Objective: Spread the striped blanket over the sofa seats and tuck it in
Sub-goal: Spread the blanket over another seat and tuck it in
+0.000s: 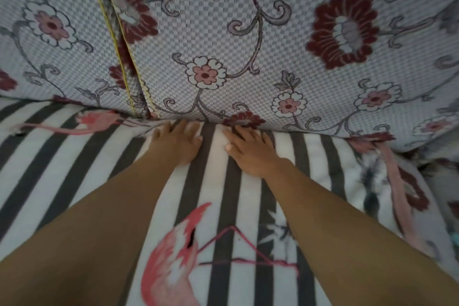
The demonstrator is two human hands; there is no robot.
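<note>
While you're leaning in over the sofa, pretty much all you've got in view is fabric: the striped blanket (218,201) covers the seat from the left edge across to the right, dark grey and white stripes with pink flamingos printed on it, one big one low in the middle and another up at the far left. Behind it stand the back cushions (248,40) in a checked weave with dark red and pink flowers. There's a seam with yellow piping (116,40) on the left where two cushions meet. Over on the right the blanket bunches up and its pink trimmed edge (400,196) runs down the seat, with flowered upholstery showing past it.

Your left hand (177,143) lies flat on the blanket, fingers straight and a little spread, tips right at the crease where seat meets backrest. Your right hand (248,150) sits just beside it, also flat, fingers fanned and pressing the blanket at the same crease, thumb out toward the left hand. Neither one is gripping anything. The fingertips look partly buried in the gap, so you can't tell how deep they go.
</note>
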